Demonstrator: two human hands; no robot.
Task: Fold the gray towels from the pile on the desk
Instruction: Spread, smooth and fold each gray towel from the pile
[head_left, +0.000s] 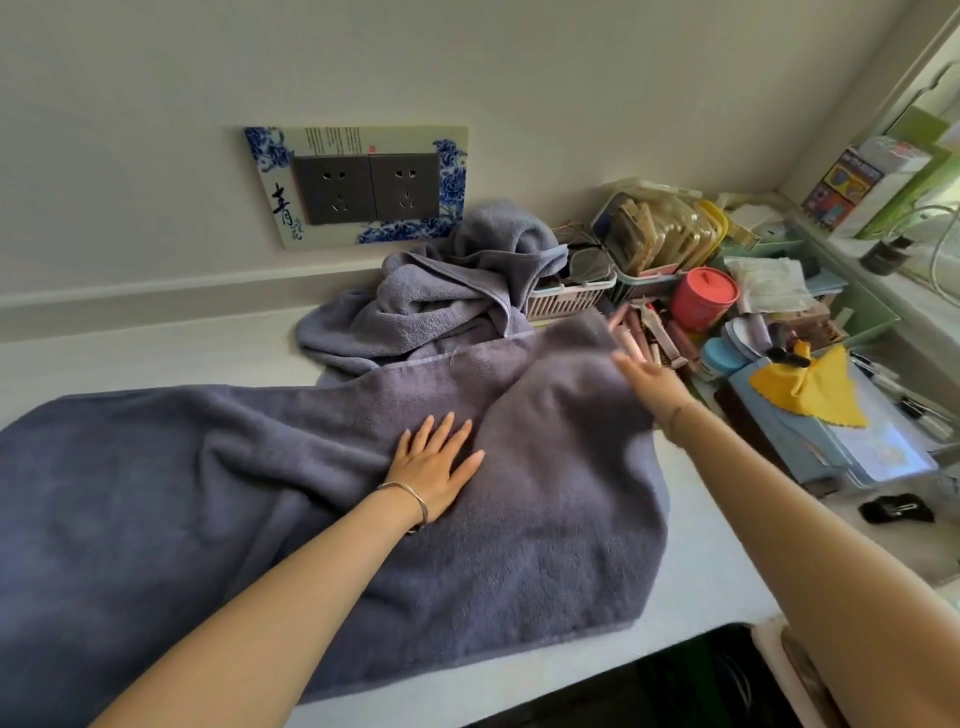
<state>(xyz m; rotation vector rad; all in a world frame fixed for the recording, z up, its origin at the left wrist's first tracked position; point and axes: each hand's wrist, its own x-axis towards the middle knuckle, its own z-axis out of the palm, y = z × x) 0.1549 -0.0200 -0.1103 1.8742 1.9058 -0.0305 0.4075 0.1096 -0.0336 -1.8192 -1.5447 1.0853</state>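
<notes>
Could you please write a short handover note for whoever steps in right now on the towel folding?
Left hand: open, palm flat on the spread towel, pressing it down near its middle.
Right hand: open, fingers spread, blurred, at the towel's far right corner; whether it touches is unclear.
The spread towel lies across the desk, wrinkled, no completed fold visible.
The pile of crumpled gray towels sits behind it against the wall, next to the baskets of clutter.
Done: one towel laid out.
Left: smooth and fold it, then do the pile.
</notes>
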